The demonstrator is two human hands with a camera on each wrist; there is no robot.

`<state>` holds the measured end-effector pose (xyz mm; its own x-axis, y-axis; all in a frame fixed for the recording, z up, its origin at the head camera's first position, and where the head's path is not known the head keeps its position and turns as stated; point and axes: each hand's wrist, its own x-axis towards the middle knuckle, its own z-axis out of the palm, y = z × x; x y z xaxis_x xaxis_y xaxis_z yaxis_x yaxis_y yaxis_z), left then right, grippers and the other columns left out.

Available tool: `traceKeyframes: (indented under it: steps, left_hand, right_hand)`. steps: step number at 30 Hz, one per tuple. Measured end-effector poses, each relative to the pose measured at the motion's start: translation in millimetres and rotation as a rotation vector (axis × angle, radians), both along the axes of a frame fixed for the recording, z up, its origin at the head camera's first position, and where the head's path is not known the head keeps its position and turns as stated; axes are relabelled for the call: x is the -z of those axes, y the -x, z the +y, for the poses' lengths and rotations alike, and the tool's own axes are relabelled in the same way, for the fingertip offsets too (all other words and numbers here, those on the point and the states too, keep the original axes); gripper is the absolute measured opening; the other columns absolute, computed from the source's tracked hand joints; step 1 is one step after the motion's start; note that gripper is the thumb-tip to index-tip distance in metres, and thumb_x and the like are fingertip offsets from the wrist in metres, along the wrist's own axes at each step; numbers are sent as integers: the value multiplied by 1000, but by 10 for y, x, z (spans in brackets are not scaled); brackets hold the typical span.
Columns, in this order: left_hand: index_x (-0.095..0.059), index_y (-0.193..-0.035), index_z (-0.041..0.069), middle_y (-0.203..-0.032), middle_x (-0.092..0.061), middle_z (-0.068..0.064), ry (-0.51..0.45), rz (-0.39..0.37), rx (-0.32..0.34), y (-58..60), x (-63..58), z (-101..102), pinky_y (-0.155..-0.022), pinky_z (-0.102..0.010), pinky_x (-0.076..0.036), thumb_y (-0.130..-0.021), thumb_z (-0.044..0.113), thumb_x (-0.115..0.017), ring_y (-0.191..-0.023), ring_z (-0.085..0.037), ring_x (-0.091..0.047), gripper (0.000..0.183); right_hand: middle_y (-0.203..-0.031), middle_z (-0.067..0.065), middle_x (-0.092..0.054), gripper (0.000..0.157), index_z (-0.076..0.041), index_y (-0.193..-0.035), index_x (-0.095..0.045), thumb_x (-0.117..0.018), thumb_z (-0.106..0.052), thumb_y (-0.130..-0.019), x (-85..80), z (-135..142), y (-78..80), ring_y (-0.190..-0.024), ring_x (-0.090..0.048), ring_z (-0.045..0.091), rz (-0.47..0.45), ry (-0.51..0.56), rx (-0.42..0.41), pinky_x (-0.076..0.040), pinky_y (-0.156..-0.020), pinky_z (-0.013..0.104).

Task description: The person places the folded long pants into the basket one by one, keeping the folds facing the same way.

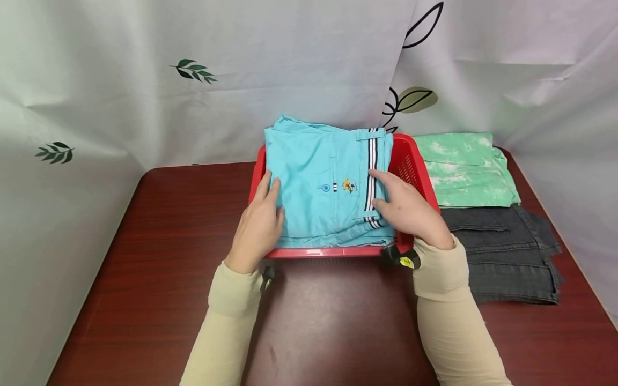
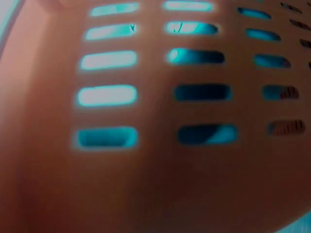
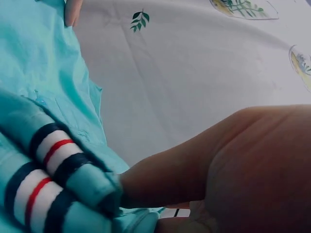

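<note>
Folded turquoise pants [image 1: 304,187] lie in a red plastic basket [image 1: 333,252], rising above its rim. Black-and-white stripes mark their waistband [image 1: 372,161], and a small embroidered figure sits beside it. My left hand [image 1: 256,225] rests at the left side of the pants, its fingers extended along the fabric edge. On the opposite side, my right hand [image 1: 410,206] touches the waistband with thumb and fingers apart. The right wrist view shows the thumb [image 3: 165,170] against the layered waistband. In the left wrist view, turquoise cloth shows through the slotted basket wall [image 2: 155,179].
To the right of the basket lies a folded green tie-dye garment [image 1: 468,171], with folded dark grey pants [image 1: 502,257] nearer to me. All this is on a reddish-brown wooden table [image 1: 159,257]. A white leaf-printed curtain [image 1: 289,64] hangs behind and along both sides.
</note>
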<state>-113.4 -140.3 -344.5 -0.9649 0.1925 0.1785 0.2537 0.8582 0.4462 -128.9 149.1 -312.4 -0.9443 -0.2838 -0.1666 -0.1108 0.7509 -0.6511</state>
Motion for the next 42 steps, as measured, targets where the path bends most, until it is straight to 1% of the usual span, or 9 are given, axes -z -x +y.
traceKeyframes:
  steps: [4,8,14,19,26,30,35,39,42]
  left_hand:
    - [-37,-152,-5,-162,-25,-20,33,-50,17,4,-14,-7,-86,-50,-55,-96,7,-65,-127,-39,-55,64]
    - [-36,-152,-7,-162,-25,-22,55,-79,32,12,-17,-16,-98,-52,-50,-95,7,-65,-136,-39,-46,65]
    - [-38,-151,-6,-160,-28,-24,121,-94,44,21,-15,-23,-98,-52,-49,-94,8,-67,-128,-42,-53,65]
    - [-39,-151,-6,-160,-28,-25,188,-123,97,63,-58,-19,-93,-48,-53,-91,10,-72,-113,-40,-64,70]
    - [-36,-153,-3,-159,-26,-27,293,-259,181,160,-247,-42,-100,-49,-48,-90,18,-76,-128,-45,-53,77]
    - [-38,-152,-3,-157,-32,-27,345,-300,239,218,-377,-106,-104,-50,-45,-92,19,-74,-136,-44,-45,74]
    - [-37,-153,-2,-153,-41,-22,364,-364,318,264,-575,-220,-111,-50,-38,-95,20,-71,-142,-39,-38,71]
    - [-37,-153,-1,-152,-43,-21,397,-372,325,295,-718,-258,-111,-50,-39,-93,20,-72,-141,-38,-39,72]
    - [-38,-153,0,-153,-41,-21,442,-355,328,367,-747,-195,-109,-51,-40,-93,20,-73,-142,-38,-38,73]
  right_hand:
    - [-156,23,-33,72,-3,-158,-27,-62,-12,-96,3,-16,-8,-142,-31,41,2,-22,0,-39,-106,62]
    - [-156,25,-33,72,-2,-158,-27,-63,-12,-96,11,-27,-11,-141,-32,43,-13,-52,3,-41,-102,63]
    - [-155,25,-33,73,-2,-158,-27,-64,-14,-96,11,-61,-9,-141,-31,43,-35,-70,7,-40,-103,64]
    - [-157,26,-31,71,0,-157,-26,-62,-14,-97,-7,-68,-3,-144,-28,43,-40,-90,9,-34,-109,63]
    - [-158,28,-26,77,2,-157,-22,-64,-13,-95,-88,-5,27,-147,-21,45,-46,-162,-3,-33,-109,64]
    - [-158,29,-25,80,2,-157,-23,-68,-14,-93,-154,13,77,-146,-20,46,-51,-233,-47,-33,-108,65]
    - [-156,30,-29,83,3,-156,-25,-73,-17,-90,-265,34,133,-144,-25,48,-27,-327,-128,-32,-109,64]
    - [-156,28,-29,87,0,-157,-26,-75,-21,-89,-371,0,184,-143,-26,47,-19,-407,-174,-33,-108,65]
    - [-159,27,-23,91,-3,-159,-23,-76,-22,-88,-376,-68,269,-144,-23,49,-36,-451,-205,-36,-106,66]
